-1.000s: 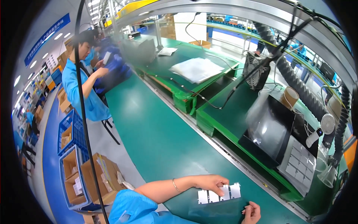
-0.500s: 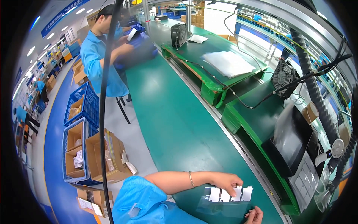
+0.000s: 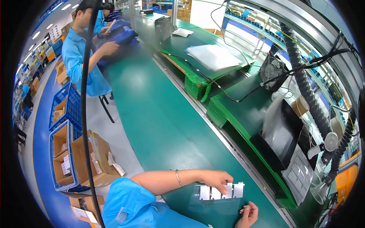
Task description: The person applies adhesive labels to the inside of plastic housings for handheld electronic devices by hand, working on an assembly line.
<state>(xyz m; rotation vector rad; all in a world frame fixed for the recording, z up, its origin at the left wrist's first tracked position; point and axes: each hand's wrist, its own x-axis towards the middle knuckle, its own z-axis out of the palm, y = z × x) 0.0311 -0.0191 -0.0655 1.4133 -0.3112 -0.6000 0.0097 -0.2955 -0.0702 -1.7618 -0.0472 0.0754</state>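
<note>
My left hand [image 3: 217,180] reaches across from the left, a bangle on its wrist. Its thumb lies over a sheet of white die-cut pieces on clear film [image 3: 238,190], and its other fingers are curled at the sheet's far edge, partly hidden. The sheet is over the green belt-like worktop [image 3: 167,125], its clear film spreading toward me. Just right of the sheet and nearer to me is my right hand [image 3: 248,214], with fingers curled in against the thumb. Whatever its fingertips hold, if anything, is too small to make out.
A black tray [image 3: 279,138] with clear film stands on the green side shelf, near a black fan [image 3: 272,71] and hanging cables. Cartons [image 3: 99,159] and a blue crate [image 3: 65,108] stand on the floor at left. Co-workers in blue handle dark blue items [image 3: 123,40] farther along.
The whole view has shifted, so things sit farther left and slightly higher. Both hands keep about the same place beside the sheet. A second co-worker now shows more plainly behind the nearer one.
</note>
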